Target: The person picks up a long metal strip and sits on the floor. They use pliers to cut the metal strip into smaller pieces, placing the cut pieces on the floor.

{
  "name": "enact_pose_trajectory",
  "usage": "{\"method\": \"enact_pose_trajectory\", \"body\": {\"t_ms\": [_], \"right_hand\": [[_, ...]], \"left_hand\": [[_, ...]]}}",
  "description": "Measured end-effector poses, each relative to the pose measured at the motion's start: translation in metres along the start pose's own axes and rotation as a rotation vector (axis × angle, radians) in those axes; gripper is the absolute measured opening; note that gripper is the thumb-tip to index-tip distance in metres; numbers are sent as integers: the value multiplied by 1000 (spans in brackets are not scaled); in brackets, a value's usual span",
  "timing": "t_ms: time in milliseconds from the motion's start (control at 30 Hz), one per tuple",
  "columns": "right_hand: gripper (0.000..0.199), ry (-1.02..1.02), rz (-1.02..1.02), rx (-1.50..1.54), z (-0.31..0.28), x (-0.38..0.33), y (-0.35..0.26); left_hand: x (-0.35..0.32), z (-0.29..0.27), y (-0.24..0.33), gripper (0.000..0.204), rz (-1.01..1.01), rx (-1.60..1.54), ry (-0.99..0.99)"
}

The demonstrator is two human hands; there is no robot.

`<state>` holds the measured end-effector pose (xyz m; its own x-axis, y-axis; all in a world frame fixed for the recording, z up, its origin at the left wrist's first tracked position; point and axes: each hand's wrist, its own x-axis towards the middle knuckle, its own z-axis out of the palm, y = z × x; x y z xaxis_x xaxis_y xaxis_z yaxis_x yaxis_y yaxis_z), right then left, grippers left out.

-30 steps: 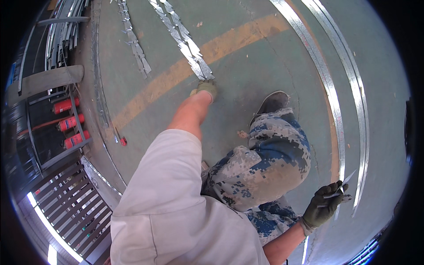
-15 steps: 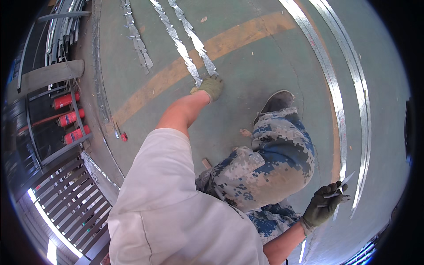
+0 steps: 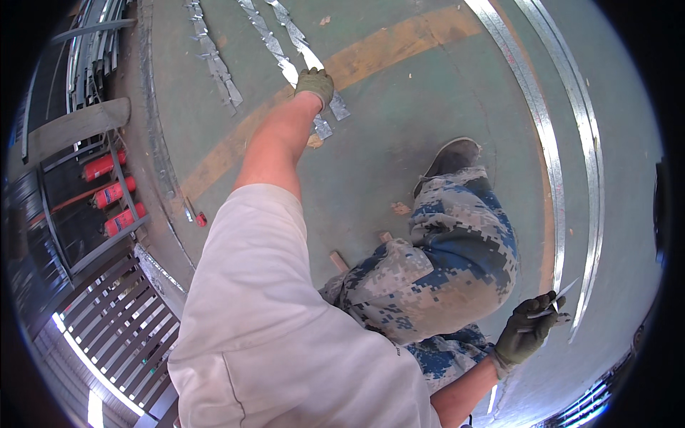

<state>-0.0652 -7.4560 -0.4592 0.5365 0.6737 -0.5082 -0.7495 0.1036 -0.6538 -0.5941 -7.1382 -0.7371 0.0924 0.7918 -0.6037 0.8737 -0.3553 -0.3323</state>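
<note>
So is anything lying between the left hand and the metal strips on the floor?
Nothing visible does: the gloved left hand rests directly on the metal strips. The right hand holds small metal pieces, apart.

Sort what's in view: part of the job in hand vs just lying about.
In hand:
- left hand on short galvanised metal strips on the floor
- right hand holding thin metal pieces

Lying about:
- long curved metal rails
- red cylinders in rack
- small wooden blocks
</note>
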Motion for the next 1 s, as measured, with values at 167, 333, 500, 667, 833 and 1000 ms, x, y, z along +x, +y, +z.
{"method": "enact_pose_trajectory", "body": {"t_ms": [167,333,500,667,833,1000], "right_hand": [[43,-45,29,41,-4,-2,-1],[41,-262,118,116,-4,-2,2],[39,-242,69,51,-4,-6,-6],[40,-240,-7,51,1,-29,-2],[40,-248,-102,77,1,-46,-4],[40,-436,-138,141,-8,-60,-12]], "left_hand": [[-20,18,-11,38,-53,-31,-28],[-31,7,-22,43,-84,-77,-124],[-53,6,1,60,-96,-82,-130],[-62,-18,37,59,-41,-150,-53],[-119,-32,84,68,253,-599,-42],[-196,19,140,42,332,-1210,-224]]}}
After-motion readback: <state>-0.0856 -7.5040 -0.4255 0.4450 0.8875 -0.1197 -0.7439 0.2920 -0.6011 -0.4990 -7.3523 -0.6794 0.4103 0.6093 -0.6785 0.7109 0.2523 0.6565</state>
